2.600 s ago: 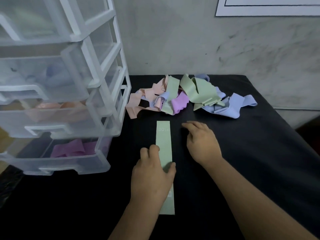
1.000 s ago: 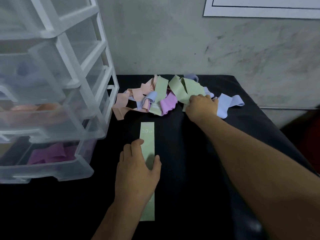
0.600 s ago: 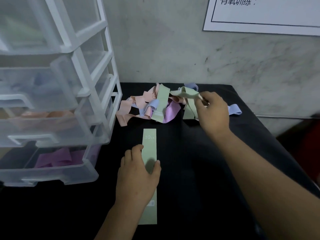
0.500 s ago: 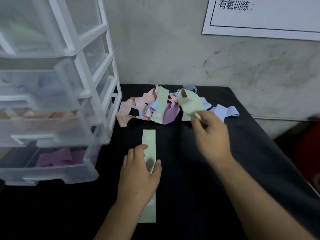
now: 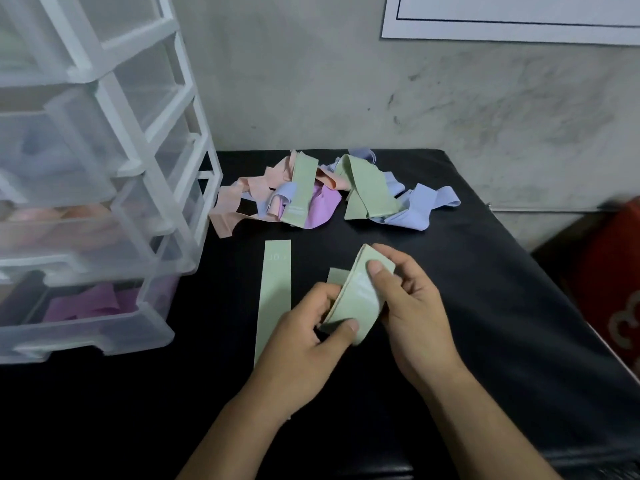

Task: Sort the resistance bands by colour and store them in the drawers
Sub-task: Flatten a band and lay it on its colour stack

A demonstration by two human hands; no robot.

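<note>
A folded green band (image 5: pixel 360 296) is held between both hands above the black table (image 5: pixel 502 306). My left hand (image 5: pixel 304 337) pinches its lower end with thumb and fingers. My right hand (image 5: pixel 408 306) grips its upper end, thumb on top. Beside them a flattened green band (image 5: pixel 275 282) lies straight on the table. Behind, a mixed pile of bands (image 5: pixel 322 192) holds green, peach, purple and blue ones. The clear plastic drawer unit (image 5: pixel 104 188) stands at the left; its bottom drawer holds purple bands (image 5: pixel 86 301), and the one above holds peach bands.
A grey wall rises right behind the pile, with a white sheet (image 5: pixel 512 19) on it. The table's right edge falls away beside a red object (image 5: pixel 609 271) on the floor. The lower drawers stick out toward me.
My right hand pulled a green band out of the pile and brought it toward me. My left hand left the flat green band and took hold of the new one.
</note>
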